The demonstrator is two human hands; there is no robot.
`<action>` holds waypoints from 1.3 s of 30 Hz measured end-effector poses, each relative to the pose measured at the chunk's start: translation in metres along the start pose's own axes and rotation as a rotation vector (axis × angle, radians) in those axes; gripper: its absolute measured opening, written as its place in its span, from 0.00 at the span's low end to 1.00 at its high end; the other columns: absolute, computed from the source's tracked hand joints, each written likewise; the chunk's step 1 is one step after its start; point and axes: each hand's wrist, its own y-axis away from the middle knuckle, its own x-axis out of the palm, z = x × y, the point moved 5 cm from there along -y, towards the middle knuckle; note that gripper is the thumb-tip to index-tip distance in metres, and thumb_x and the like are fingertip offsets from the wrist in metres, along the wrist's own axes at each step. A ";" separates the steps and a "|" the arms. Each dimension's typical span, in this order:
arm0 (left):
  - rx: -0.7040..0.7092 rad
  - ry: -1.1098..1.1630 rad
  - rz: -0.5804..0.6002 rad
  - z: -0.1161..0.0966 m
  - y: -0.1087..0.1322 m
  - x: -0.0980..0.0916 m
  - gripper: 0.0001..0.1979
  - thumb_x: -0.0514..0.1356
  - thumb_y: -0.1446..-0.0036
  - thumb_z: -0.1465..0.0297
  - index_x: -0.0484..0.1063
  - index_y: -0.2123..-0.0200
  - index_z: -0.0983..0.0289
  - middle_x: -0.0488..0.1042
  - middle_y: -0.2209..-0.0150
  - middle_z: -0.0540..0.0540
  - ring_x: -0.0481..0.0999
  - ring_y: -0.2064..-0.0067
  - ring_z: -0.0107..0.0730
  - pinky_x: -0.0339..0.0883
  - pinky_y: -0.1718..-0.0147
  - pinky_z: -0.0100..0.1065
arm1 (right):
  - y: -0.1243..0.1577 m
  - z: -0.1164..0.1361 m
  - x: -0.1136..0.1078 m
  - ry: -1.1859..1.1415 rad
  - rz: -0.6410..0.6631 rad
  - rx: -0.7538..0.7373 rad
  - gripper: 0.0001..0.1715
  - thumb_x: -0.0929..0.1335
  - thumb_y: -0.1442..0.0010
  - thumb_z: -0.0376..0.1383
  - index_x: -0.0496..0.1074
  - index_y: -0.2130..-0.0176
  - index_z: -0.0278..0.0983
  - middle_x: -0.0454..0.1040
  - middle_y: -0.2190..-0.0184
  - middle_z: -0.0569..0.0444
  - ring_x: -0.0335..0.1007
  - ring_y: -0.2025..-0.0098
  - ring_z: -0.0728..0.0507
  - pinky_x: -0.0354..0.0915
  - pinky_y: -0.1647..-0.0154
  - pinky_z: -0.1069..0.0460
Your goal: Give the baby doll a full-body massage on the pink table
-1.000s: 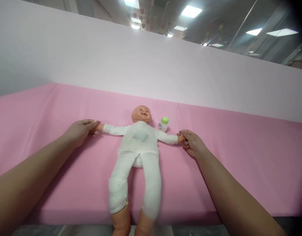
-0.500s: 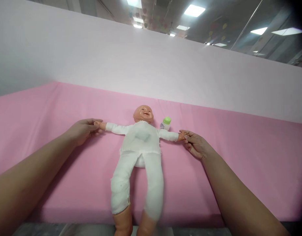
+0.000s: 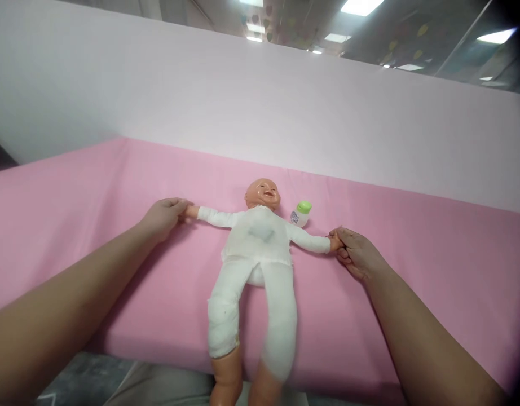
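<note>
A baby doll [image 3: 255,248] in a white suit lies on its back on the pink sheet [image 3: 95,225], arms stretched out to both sides. My left hand [image 3: 162,217] is closed on the doll's hand at the left. My right hand [image 3: 356,254] is closed on the doll's other hand at the right. The doll's bare feet hang over the near edge of the bed. A small white bottle with a green cap [image 3: 301,213] lies right beside the doll's head, close to its shoulder.
A pale pink wall panel [image 3: 260,107] rises behind the bed. Above it show ceiling lights and glass partitions. Grey floor [image 3: 86,380] lies below the bed's near edge at the left.
The view has shifted, so the doll and both hands sit further right in the picture. Both hands still hold the doll's hands, and the doll's right-side arm slopes a little lower.
</note>
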 end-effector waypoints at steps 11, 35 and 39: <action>-0.001 0.141 0.095 -0.002 0.004 0.005 0.24 0.75 0.55 0.72 0.79 0.52 0.68 0.82 0.66 0.60 0.80 0.69 0.36 0.72 0.70 0.34 | -0.003 -0.004 -0.006 -0.162 0.069 0.029 0.25 0.81 0.48 0.34 0.80 0.50 0.37 0.72 0.68 0.54 0.63 0.73 0.52 0.68 0.77 0.60; -0.063 0.140 0.075 -0.003 0.008 0.007 0.19 0.72 0.51 0.77 0.79 0.53 0.69 0.81 0.66 0.61 0.79 0.70 0.34 0.69 0.71 0.34 | -0.001 -0.007 -0.007 -0.028 0.055 0.029 0.29 0.81 0.48 0.40 0.79 0.47 0.38 0.66 0.72 0.56 0.56 0.75 0.50 0.59 0.82 0.57; -0.047 0.130 0.107 -0.005 0.010 0.007 0.19 0.74 0.54 0.77 0.80 0.56 0.68 0.80 0.67 0.59 0.77 0.71 0.33 0.67 0.73 0.33 | 0.000 -0.006 -0.005 -0.004 0.111 0.053 0.26 0.83 0.50 0.40 0.80 0.53 0.38 0.68 0.70 0.55 0.59 0.73 0.50 0.62 0.79 0.57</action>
